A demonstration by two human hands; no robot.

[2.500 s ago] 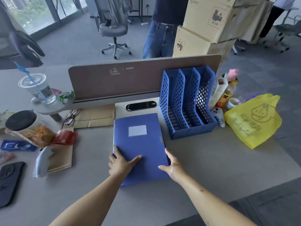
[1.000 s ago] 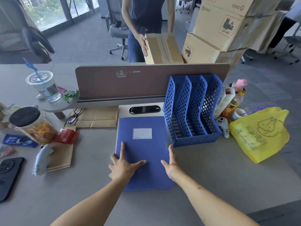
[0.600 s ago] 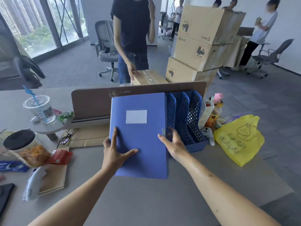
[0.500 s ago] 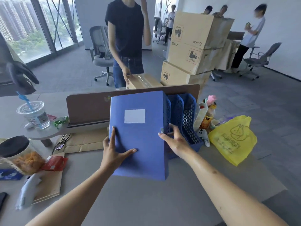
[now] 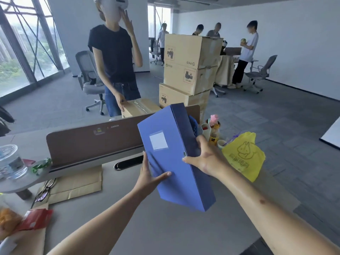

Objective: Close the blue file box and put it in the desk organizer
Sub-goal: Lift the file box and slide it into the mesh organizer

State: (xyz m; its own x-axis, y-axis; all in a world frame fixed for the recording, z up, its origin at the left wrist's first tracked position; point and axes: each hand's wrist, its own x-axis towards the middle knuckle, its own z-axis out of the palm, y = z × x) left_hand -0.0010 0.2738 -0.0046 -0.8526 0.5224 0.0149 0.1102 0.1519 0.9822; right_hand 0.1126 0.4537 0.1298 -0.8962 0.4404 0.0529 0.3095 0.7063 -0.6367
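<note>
The closed blue file box (image 5: 171, 157) with a white label is lifted off the desk and tilted, its spine turned to the right. My left hand (image 5: 150, 176) presses flat on its front near the lower left. My right hand (image 5: 206, 158) grips its right edge by the clasp. The blue desk organizer (image 5: 194, 126) is almost wholly hidden behind the box; only a bit of its mesh shows.
A brown divider panel (image 5: 92, 140) runs across the desk behind the box. A yellow bag (image 5: 242, 155), bottles and cups (image 5: 213, 132) stand right of the organizer. Brown envelopes (image 5: 75, 183), glasses, a plastic cup (image 5: 11, 161) and snacks lie left. A person stands beyond with cardboard boxes (image 5: 189, 65).
The box went from flat on the desk to raised upright, then moved right and tilted in front of the organizer. My right hand shifted up along its right edge. My view rose.
</note>
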